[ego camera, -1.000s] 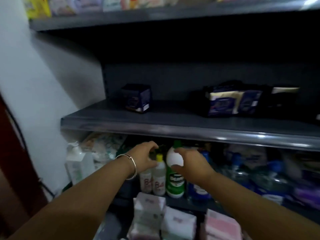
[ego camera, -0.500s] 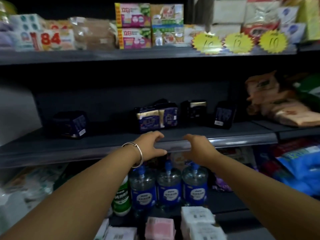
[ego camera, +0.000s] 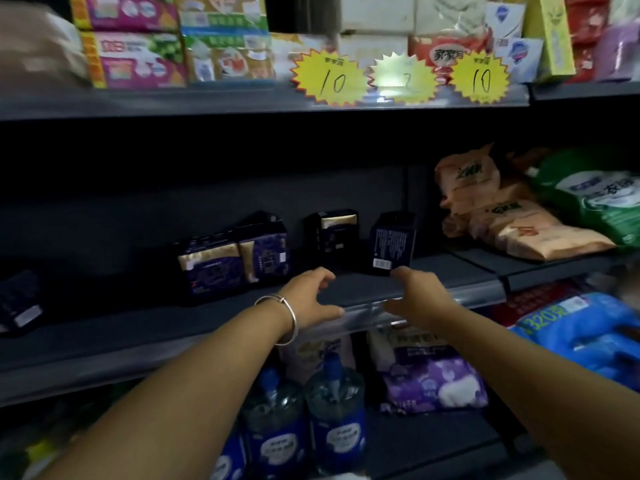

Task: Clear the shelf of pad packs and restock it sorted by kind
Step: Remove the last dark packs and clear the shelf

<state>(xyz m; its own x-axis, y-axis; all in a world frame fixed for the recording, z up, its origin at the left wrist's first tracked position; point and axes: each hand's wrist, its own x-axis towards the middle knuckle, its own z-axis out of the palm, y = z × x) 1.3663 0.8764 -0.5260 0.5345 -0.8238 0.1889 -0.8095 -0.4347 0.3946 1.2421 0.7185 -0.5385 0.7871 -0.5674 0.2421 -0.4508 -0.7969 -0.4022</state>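
Pad packs (ego camera: 392, 243) on the dark shelf (ego camera: 138, 327), both hands reaching in empty.

The left hand (ego camera: 308, 299) and right hand (ego camera: 420, 294) hover wide, fingers loosely spread, over the shelf edge; one upright pack stands just beyond the right fingertips, two more (ego camera: 235, 261) beyond the left. Best to clasp the nearest pack by its sides so it doesn't topple backward.
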